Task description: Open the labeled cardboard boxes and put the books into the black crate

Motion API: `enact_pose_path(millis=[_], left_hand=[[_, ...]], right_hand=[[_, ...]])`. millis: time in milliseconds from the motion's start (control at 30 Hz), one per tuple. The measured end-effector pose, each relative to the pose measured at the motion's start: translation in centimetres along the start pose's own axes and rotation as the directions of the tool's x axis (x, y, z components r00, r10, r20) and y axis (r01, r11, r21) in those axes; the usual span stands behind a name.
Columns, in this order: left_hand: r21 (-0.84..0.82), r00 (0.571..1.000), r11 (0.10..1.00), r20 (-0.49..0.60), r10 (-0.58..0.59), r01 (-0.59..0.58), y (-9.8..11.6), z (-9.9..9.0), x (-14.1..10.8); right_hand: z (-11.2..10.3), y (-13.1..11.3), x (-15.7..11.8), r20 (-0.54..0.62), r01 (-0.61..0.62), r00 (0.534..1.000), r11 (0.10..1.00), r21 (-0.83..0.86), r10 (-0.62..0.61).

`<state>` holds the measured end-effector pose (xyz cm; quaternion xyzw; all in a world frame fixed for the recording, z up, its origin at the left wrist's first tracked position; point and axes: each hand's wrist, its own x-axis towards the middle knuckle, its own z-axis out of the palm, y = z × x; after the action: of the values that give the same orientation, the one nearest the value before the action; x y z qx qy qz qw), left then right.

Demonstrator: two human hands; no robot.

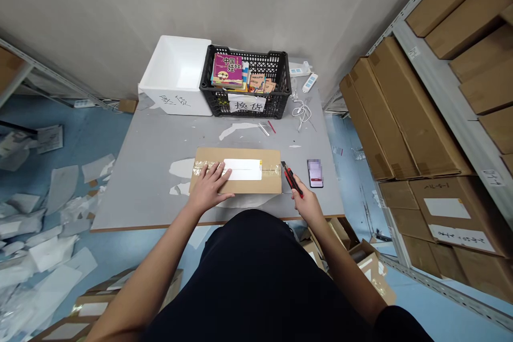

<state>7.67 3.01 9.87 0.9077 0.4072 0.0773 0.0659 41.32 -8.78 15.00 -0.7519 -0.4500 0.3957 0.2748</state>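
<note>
A flat cardboard parcel (236, 171) lies on the grey table (160, 171), with clear tape across it and a white label (242, 169) on top. My left hand (208, 187) rests flat on its lower left part, fingers spread. My right hand (305, 201) is shut on a red and black utility knife (291, 178), whose tip points up and left, just beside the parcel's right end. To the right of the knife lies a smartphone (316, 173) with a blurred screen.
At the table's far end stand a white foam box (175, 77) and a black plastic crate (245, 83) holding books and cards. A power strip (309, 83) and white cable (301, 112) lie nearby. Shelves of cartons (417, 117) stand right; paper scraps (48, 224) cover the floor left.
</note>
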Motion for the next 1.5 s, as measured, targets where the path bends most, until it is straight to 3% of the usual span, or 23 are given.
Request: enact_pose_path(millis=[167, 400, 567, 900, 1500], left_hand=[[0.0, 1.0, 1.0, -0.006, 0.002, -0.002, -0.1, 0.1, 0.1], [0.025, 1.0, 1.0, -0.003, 0.012, -0.012, -0.1, 0.0, 0.1], [0.016, 1.0, 1.0, -0.007, 0.012, -0.012, -0.1, -0.1, 0.2], [0.019, 1.0, 1.0, 0.001, 0.0, 0.0, 0.2, 0.0, 0.4], [-0.005, 1.0, 1.0, 0.01, -0.015, 0.015, 0.2, 0.0, 0.1]], right_hand=[[0.3, 0.2, -0.8, 0.024, -0.015, 1.0, 0.998, -0.064, 0.017], [1.0, -0.2, -1.4, -0.027, 0.01, 1.0, 0.995, -0.099, -0.012], [0.5, -0.6, -1.2, 0.007, 0.014, 1.0, 0.978, -0.21, -0.013], [1.0, -2.9, -0.9, 0.09, 0.035, 0.996, 0.805, -0.592, 0.023], [1.7, -2.7, -3.3, 0.101, 0.042, 0.995, 0.783, -0.621, 0.026]])
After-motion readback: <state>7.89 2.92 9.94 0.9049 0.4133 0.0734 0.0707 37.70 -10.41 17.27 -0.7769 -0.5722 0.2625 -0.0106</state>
